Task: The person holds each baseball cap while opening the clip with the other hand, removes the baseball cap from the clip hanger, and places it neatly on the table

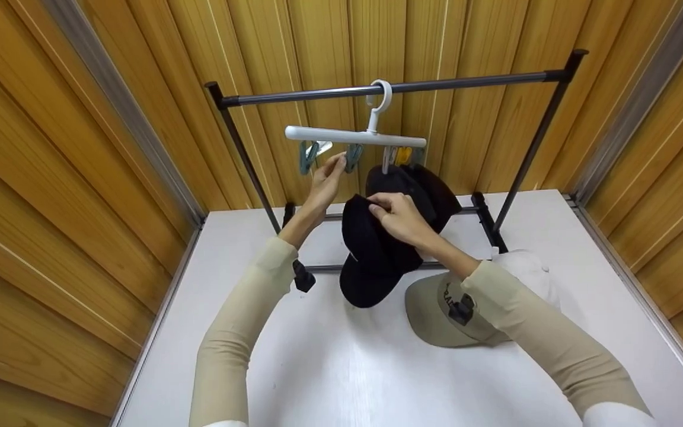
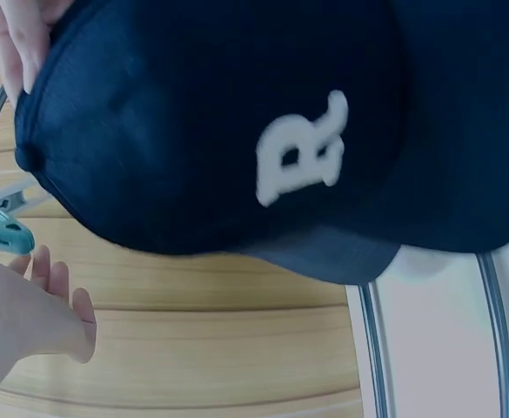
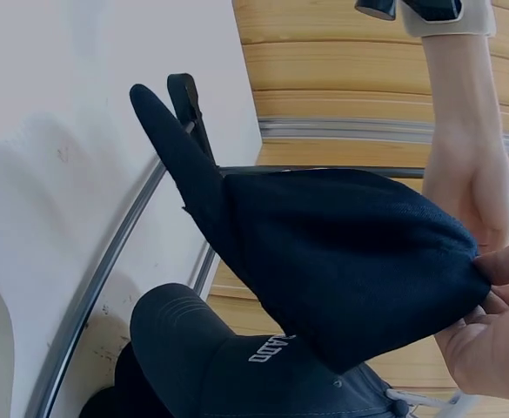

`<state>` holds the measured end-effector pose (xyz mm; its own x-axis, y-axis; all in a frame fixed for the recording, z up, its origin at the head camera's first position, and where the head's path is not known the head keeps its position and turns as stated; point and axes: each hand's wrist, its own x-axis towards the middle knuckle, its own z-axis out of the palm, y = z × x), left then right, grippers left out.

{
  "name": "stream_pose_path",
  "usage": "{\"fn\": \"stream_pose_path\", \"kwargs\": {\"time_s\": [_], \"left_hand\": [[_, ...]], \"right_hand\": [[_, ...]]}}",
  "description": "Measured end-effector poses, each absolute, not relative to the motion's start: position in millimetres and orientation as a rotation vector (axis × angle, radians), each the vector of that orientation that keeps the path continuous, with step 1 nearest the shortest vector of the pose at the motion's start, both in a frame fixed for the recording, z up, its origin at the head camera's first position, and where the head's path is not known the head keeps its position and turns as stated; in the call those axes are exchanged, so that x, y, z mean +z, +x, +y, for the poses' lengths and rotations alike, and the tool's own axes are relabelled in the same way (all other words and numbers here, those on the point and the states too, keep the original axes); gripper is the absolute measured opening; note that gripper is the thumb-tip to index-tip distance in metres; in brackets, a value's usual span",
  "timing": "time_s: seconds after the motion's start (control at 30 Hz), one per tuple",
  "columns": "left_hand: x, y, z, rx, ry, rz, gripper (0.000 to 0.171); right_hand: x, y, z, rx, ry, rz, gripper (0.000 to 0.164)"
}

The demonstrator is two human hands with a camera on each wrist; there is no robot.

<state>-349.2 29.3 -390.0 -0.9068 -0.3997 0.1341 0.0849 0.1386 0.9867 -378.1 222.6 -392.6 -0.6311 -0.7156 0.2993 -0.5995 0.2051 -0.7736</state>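
Note:
My right hand (image 1: 398, 216) pinches the crown top of a dark navy baseball cap (image 1: 371, 243), which hangs brim down below the hanger. A white letter R shows on its front in the left wrist view. Up at the white hanger (image 1: 347, 136), my left hand (image 1: 325, 181) has its fingertips on the middle teal clip (image 1: 353, 158); its other fingers spread loosely in the left wrist view. Another teal clip (image 1: 308, 157) hangs at the hanger's left end. Dark caps (image 1: 436, 190) hang from clips at the right end, and one carries white lettering in the right wrist view.
The hanger hooks over the bar of a black metal rack (image 1: 466, 82) on a white surface (image 1: 318, 367). A khaki cap (image 1: 436, 311) and a white cap (image 1: 531, 270) lie at the right, partly behind my right arm. Wood-panelled walls (image 1: 69, 178) enclose the space.

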Motion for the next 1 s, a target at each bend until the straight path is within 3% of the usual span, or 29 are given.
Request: {"fn": "stream_pose_path", "kwargs": {"time_s": [0.43,1.0], "left_hand": [[-409.4,-325.8,-3.9,-1.281,0.243,-2.330,0.045],[-451.7,-245.0,-75.2,-0.590,0.310,-2.596,0.063]], "right_hand": [[-383.9,-369.7,237.0,-1.425,-1.223,2.356,0.026],[-382.8,-366.3,262.7,-1.425,-0.977,2.358,0.032]]}}
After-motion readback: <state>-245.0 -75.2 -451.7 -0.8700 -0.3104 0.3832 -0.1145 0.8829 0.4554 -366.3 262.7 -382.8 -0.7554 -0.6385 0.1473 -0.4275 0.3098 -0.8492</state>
